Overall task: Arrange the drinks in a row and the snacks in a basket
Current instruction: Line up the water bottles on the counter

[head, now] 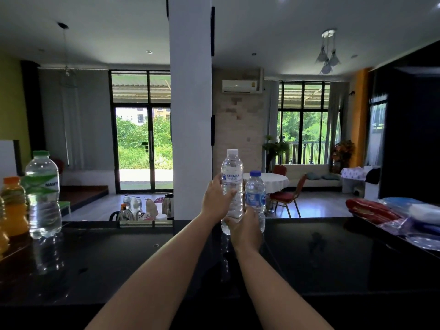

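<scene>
My left hand [215,201] grips the Singha bottle [232,182] by its middle, upright over the table [333,258]. A blue-cap bottle [256,198] stands touching it on the right. My right hand [245,231] is curled low where the two meet; I cannot tell which it grasps. Far left stand a green-cap bottle [42,198] and an orange juice [14,208]; snack packets [373,211] lie far right.

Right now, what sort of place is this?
Probably a home: an open-plan kitchen counter facing a living and dining area. The glossy black counter, the round table with red chairs, and the sofa under the windows point to that.
</scene>
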The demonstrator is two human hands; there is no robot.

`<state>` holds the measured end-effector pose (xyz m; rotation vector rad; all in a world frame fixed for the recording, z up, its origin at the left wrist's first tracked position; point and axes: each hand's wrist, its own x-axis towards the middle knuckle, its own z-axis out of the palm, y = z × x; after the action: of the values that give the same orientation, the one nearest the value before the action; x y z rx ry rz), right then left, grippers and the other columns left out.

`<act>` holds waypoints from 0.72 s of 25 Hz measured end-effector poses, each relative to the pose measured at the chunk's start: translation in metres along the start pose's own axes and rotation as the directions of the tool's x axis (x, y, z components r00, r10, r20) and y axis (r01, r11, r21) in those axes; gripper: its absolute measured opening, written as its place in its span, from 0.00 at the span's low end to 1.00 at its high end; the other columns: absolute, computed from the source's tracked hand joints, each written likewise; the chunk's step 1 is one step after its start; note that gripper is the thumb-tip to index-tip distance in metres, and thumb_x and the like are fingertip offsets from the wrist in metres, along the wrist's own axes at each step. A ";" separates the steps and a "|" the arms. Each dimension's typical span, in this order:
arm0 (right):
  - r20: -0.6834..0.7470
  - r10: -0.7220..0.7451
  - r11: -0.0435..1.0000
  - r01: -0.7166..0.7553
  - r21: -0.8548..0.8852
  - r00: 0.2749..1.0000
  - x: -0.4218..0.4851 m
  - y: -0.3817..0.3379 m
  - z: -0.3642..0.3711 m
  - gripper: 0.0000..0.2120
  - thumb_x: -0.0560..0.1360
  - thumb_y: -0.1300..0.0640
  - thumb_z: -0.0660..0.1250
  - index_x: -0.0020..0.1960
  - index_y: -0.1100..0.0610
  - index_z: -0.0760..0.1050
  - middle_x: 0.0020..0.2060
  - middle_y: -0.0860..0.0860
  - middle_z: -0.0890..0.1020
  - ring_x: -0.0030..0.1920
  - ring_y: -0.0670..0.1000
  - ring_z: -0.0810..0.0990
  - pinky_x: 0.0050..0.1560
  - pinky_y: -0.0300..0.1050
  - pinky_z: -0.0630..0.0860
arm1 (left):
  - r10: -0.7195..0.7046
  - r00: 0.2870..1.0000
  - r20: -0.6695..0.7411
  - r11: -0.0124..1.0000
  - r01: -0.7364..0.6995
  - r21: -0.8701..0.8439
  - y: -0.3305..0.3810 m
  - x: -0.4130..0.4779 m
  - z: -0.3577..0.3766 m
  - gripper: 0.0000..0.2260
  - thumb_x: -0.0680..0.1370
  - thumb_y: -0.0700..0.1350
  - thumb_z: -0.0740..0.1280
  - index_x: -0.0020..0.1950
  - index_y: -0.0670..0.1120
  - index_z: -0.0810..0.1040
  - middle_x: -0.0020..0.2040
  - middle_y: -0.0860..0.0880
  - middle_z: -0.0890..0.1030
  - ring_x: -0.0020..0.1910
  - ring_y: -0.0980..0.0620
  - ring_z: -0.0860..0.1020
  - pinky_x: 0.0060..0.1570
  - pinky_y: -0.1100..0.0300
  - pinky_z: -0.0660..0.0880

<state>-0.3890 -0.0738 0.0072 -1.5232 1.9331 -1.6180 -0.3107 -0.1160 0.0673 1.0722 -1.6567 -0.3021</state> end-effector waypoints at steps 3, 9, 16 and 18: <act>0.038 0.003 0.998 -0.001 -0.060 0.999 -0.008 -0.002 -0.007 0.23 0.74 0.47 0.70 0.63 0.57 0.69 0.61 0.52 0.76 0.59 0.55 0.77 0.51 0.50 0.75 | 0.053 0.996 0.070 0.990 -0.061 0.126 -0.007 -0.016 -0.014 0.20 0.78 0.50 0.64 0.69 0.47 0.67 0.66 0.45 0.74 0.64 0.46 0.73 0.56 0.58 0.66; 0.019 -0.017 0.978 0.020 -0.207 1.000 -0.041 -0.008 -0.023 0.24 0.76 0.57 0.62 0.71 0.59 0.63 0.70 0.56 0.67 0.68 0.58 0.65 0.63 0.56 0.72 | -0.019 0.992 0.126 0.747 -0.069 0.661 -0.035 -0.047 -0.093 0.29 0.80 0.56 0.58 0.77 0.45 0.54 0.78 0.45 0.57 0.76 0.46 0.56 0.72 0.46 0.55; 0.247 -0.371 0.826 0.440 -0.354 0.895 -0.088 -0.044 -0.003 0.28 0.78 0.52 0.59 0.76 0.60 0.59 0.75 0.57 0.62 0.75 0.58 0.56 0.75 0.51 0.53 | -0.242 0.967 0.076 0.565 0.077 0.821 -0.067 -0.091 -0.215 0.29 0.81 0.55 0.55 0.78 0.45 0.51 0.79 0.44 0.50 0.78 0.45 0.48 0.74 0.43 0.48; 0.311 -0.391 0.821 0.481 -0.308 0.866 -0.101 -0.061 0.017 0.29 0.79 0.50 0.59 0.76 0.60 0.58 0.76 0.57 0.62 0.75 0.58 0.56 0.75 0.50 0.53 | -0.260 0.965 0.032 0.541 0.119 0.833 -0.076 -0.094 -0.248 0.30 0.80 0.56 0.56 0.77 0.44 0.53 0.79 0.43 0.51 0.77 0.45 0.49 0.74 0.42 0.49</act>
<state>-0.2971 0.0025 0.0062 -2.3471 1.9311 -1.1551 -0.0565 -0.0087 0.0507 1.9984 -1.8529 0.3399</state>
